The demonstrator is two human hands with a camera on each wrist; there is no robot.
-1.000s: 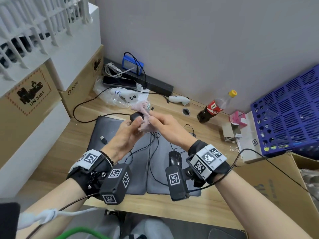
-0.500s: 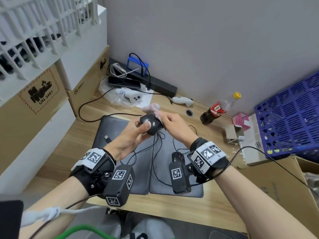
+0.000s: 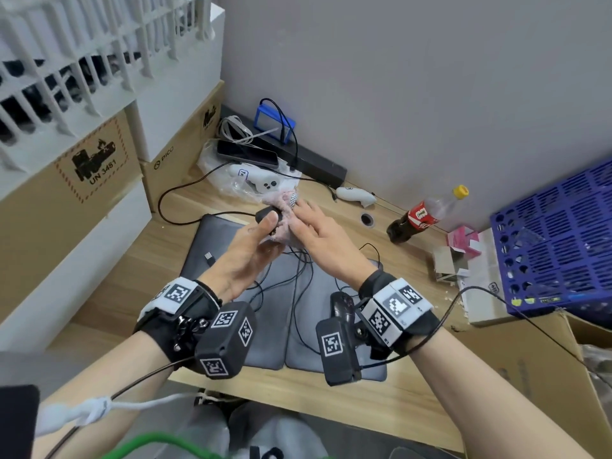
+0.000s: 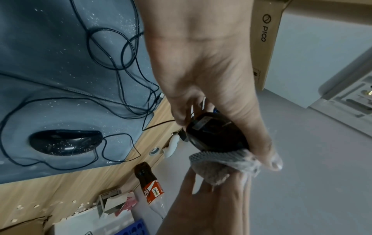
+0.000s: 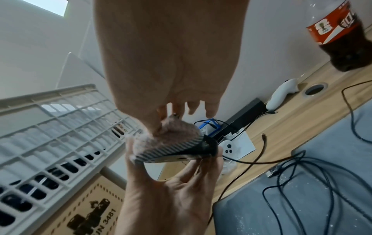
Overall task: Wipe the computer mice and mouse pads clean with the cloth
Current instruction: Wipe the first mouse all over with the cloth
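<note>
My left hand [image 3: 258, 240] holds a black wired mouse [image 3: 266, 214] in the air above the pads, thumb on one side and fingers under it. In the left wrist view the mouse [image 4: 215, 135] shows its underside. My right hand [image 3: 314, 233] holds a pinkish fluffy cloth [image 3: 284, 226] against the mouse's far side, and the right wrist view shows the cloth [image 5: 173, 133] lying over the mouse [image 5: 201, 149]. A second black mouse [image 3: 342, 306], speckled with crumbs [image 4: 64, 142], lies on the right grey pad [image 3: 314, 293]. The left grey pad [image 3: 212, 253] lies beside it.
Black cables [image 3: 298, 270] loop across both pads. A cola bottle [image 3: 420, 217], white controllers [image 3: 357, 195], a blue crate [image 3: 556, 240] and small cartons [image 3: 453, 260] stand at the back and right. Cardboard boxes [image 3: 66, 200] line the left side. Crumbs dust the desk [image 4: 60, 190].
The right hand has drawn the cloth back over the mouse, whose top was bare half a second ago. The left hand keeps its hold on the mouse.
</note>
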